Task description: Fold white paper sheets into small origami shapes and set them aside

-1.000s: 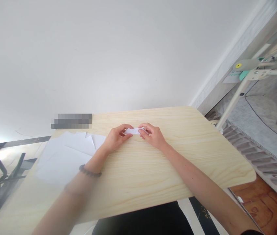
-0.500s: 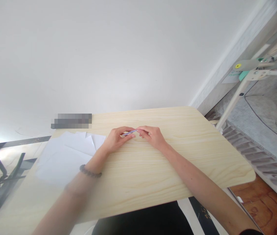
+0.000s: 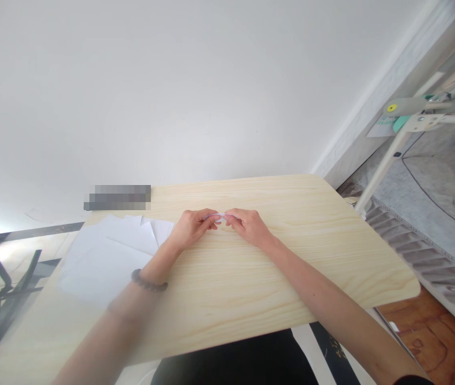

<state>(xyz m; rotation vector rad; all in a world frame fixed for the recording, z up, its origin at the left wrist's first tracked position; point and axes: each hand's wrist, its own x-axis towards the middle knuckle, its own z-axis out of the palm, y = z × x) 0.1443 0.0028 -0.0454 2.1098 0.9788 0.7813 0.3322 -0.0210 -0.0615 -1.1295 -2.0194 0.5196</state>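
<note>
Between my two hands, above the middle of the table, is a small thin piece of folded paper [image 3: 221, 215], pale with a bluish-purple edge. My left hand [image 3: 194, 227] pinches its left end between thumb and fingers. At its right end, my right hand [image 3: 247, 223] grips it the same way. The fingertips hide most of the paper, and only a short pale stretch shows between them. A dark bead bracelet [image 3: 149, 282] circles my left wrist.
Loose white sheets [image 3: 103, 256] lie overlapping on the left of the light wooden table [image 3: 292, 214]. A blurred-out dark object [image 3: 119, 198] stands at the back left edge. A white wall rises behind; a pale metal frame [image 3: 384, 160] stands to the right.
My left fingers have closed over the paper's left end, which showed more before. The paper has turned from slanted to nearly level, and my right hand has shifted slightly.
</note>
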